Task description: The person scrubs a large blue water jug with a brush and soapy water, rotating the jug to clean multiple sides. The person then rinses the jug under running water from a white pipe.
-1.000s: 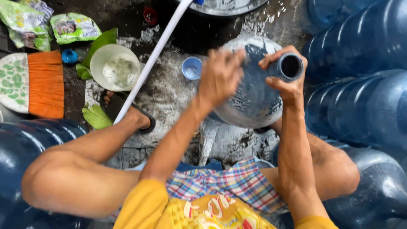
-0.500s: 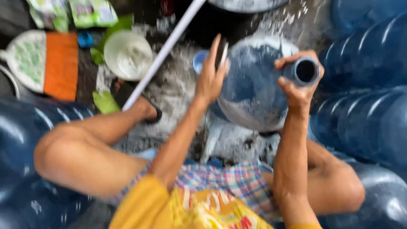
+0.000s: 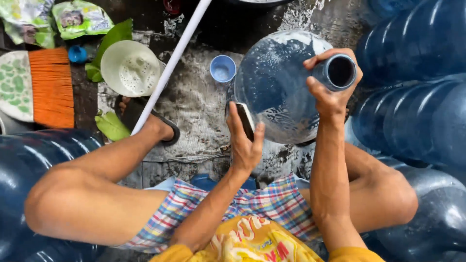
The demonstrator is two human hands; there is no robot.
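A large blue water jug (image 3: 279,82) lies tilted on its side over the wet ground, soap suds streaking its wall. My right hand (image 3: 330,94) grips the jug's neck just behind its open mouth (image 3: 341,72). My left hand (image 3: 244,140) presses a small dark scrubbing pad (image 3: 245,119) against the lower left side of the jug. My bare legs are spread to either side, the left foot in a dark sandal (image 3: 162,128).
Several more blue jugs (image 3: 417,73) crowd the right side, and another (image 3: 19,160) lies at the left. A white pipe (image 3: 170,65) slants across the ground. Nearby are a small blue cup (image 3: 223,68), a white bowl (image 3: 128,68), an orange brush (image 3: 51,87) and green packets (image 3: 80,18).
My left hand has slid down the jug's side from near its top to its lower left. The right hand keeps its hold on the neck.
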